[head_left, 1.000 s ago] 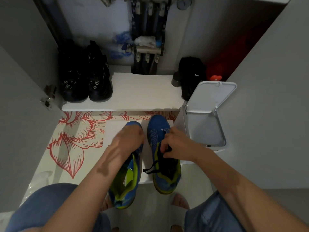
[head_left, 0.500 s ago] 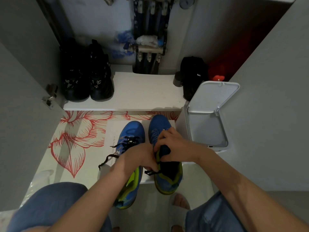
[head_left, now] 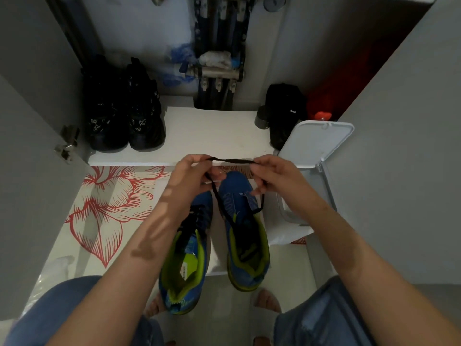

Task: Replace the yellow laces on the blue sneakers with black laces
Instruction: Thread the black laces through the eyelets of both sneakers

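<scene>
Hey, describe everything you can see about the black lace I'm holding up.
The black lace looks like a thin, flat fabric cord. The left hand and right hand pinch it, a short span pulled nearly level between them. From each hand a strand drops to the right-side blue sneaker.

Both bare forearms reach forward from the bottom corners of the view and converge toward the middle, wrists nearly straight. The left hand [head_left: 192,178] and the right hand [head_left: 272,174] are held up side by side at the same height, apart from each other, backs toward the camera. Each pinches the black lace [head_left: 232,160] between thumb and forefinger, so a short stretch spans level between them. The remaining fingers curl inward, and the right hand's lower fingers also close on the lace.
</scene>
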Tool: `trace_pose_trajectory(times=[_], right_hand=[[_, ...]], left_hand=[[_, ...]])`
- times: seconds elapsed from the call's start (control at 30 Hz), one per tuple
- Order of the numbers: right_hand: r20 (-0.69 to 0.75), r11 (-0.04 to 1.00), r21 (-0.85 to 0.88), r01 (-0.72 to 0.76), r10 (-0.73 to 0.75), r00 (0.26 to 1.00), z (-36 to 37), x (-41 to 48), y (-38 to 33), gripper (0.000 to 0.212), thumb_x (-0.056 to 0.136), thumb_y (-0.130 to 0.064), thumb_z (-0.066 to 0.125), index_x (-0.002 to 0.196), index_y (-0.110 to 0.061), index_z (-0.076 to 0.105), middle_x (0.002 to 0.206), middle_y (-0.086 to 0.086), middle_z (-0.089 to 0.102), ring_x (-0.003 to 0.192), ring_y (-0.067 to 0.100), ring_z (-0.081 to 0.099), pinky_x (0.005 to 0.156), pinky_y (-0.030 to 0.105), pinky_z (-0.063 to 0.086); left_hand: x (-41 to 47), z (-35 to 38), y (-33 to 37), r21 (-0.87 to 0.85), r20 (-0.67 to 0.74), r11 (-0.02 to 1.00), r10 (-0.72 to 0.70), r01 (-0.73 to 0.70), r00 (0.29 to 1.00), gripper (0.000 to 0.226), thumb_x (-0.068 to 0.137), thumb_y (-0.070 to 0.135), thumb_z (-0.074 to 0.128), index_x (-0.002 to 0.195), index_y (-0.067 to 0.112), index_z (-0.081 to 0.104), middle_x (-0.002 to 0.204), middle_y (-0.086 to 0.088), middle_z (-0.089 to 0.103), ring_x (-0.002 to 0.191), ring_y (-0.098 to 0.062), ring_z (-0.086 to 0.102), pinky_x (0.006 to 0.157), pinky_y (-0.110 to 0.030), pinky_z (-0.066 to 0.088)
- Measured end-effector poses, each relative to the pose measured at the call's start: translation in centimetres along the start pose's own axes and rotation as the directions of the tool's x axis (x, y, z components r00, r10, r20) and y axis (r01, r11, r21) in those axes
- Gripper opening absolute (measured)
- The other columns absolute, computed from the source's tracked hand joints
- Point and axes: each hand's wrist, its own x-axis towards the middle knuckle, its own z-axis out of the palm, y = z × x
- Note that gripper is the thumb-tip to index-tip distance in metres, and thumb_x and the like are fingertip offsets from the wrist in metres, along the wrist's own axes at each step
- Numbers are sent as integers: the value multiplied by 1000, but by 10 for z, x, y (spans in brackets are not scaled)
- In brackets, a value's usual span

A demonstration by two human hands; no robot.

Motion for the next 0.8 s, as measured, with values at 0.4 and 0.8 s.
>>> trace_pose_trajectory(times=[0.4, 0.8], right_hand=[[-82, 775, 629, 59, -9, 997, -11, 3, -16, 27, 95, -3, 40, 113, -10, 59, 86, 1, 61, 64, 7, 55, 52, 17, 47], [-116, 769, 636, 66, 11, 993, 6, 13, -9, 26, 97, 1, 38, 118, -2, 53, 101, 15, 62, 89, 20, 70, 78, 26, 57]], left_hand=[[11, -2, -13, 418, -242, 908, 106, 5, 964, 28, 96, 7, 45, 123, 12, 47, 96, -6, 58, 85, -18, 57, 60, -14, 39], [-7, 25, -19, 454, 475, 889, -186, -58, 860, 17, 95, 20, 52, 104, 13, 65, 92, 7, 71, 81, 2, 66, 69, -10, 51]])
